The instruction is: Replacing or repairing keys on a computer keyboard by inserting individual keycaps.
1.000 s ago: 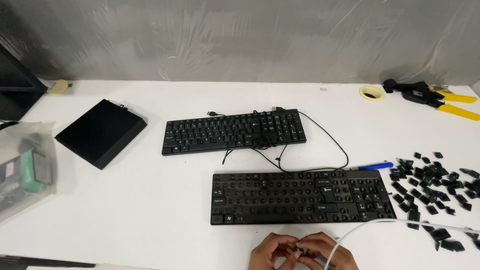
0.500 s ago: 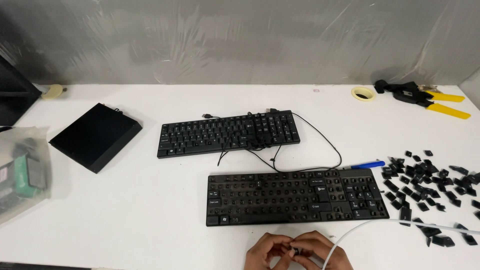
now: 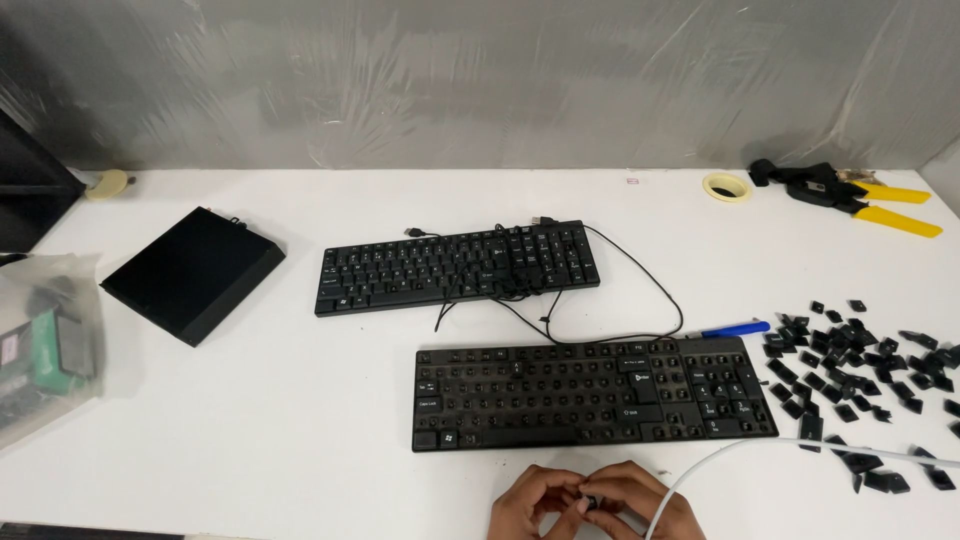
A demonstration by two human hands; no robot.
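at the far left of the frame a clear plastic bag (image 3: 45, 345) of parts is seen, then a black box (image 3: 192, 273) on the white desk (image 3: 300, 420). above centre an intact keyboard (image 3: 457, 267) lies; below it the stripped keyboard (image 3: 592, 393) shows most caps removed, only a few larger ones left. at the bottom edge a small black keycap (image 3: 590, 500) is pinched between the left hand (image 3: 535, 503) and right hand (image 3: 632, 503), fingers closed on it together. a white cable (image 3: 760, 450) is draped beside them. at right, removed keycaps (image 3: 865, 360) are heaped
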